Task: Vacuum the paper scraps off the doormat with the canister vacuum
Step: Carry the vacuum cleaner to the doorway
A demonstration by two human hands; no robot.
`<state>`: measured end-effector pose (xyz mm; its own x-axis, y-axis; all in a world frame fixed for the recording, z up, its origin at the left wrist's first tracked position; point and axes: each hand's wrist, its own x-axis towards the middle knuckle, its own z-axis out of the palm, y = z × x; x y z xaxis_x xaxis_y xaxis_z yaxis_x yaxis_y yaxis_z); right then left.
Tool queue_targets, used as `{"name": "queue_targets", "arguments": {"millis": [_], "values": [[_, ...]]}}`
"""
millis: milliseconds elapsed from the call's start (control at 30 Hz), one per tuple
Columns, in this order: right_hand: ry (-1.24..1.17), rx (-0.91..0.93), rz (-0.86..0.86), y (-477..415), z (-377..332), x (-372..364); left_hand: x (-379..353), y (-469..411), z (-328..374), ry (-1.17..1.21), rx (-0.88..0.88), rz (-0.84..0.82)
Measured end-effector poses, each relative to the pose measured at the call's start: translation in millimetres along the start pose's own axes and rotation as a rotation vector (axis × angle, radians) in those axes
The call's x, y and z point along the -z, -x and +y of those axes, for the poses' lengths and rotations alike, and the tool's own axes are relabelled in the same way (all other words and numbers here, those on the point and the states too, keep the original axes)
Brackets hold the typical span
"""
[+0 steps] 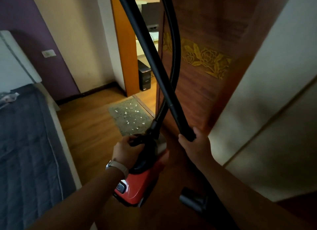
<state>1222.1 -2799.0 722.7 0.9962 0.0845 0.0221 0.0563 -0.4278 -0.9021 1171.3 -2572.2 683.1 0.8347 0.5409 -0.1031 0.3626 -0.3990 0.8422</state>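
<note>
Dozens of white paper scraps [132, 115] lie scattered over a grey doormat [120, 120] on the wooden floor [89, 130] at an open doorway, untouched, with the mat's long axis running from the near room toward the threshold. Just short of the mat sits the red canister vacuum [142, 183], its length pointing toward the mat, hose end forward. The left hand [127, 152] closes around the black carry handle on the canister's top, apparently to lift or steady the body. The right hand [193, 144] grips the lower end of a rigid black wand [151, 53], which slants up and to the left out of view; the ribbed hose [175, 46] arcs down to the canister's front, crossing the wand. The open wand end sits in the right hand, suggesting a nozzle is not yet fitted. A dark nozzle-like attachment [193, 202] lies on the floor near the right forearm. A carved wooden door [205, 61] stands beside the hose; a bed [25, 144] fills the left.
</note>
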Motion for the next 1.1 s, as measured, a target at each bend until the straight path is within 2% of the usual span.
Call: {"name": "queue_targets", "arguments": {"millis": [167, 533, 667, 900, 1100], "values": [[-0.066, 0.003, -0.059, -81, -15, -41, 18, -77, 2, -0.022, 0.019, 0.039], [-0.237, 0.067, -0.28, -316, -40, -159, 33, -276, -3, -0.012, 0.135, 0.291], [-0.241, 0.097, -0.289, -389, -68, -201, 51, -340, 10, -0.018, 0.19, 0.351], [-0.264, 0.137, -0.365, -474, -108, -279, 92, -431, 9, 0.0, 0.198, 0.431], [-0.2, 0.163, -0.345, -532, -134, -384, 137, -522, -32, 0.004, 0.238, 0.413]]}}
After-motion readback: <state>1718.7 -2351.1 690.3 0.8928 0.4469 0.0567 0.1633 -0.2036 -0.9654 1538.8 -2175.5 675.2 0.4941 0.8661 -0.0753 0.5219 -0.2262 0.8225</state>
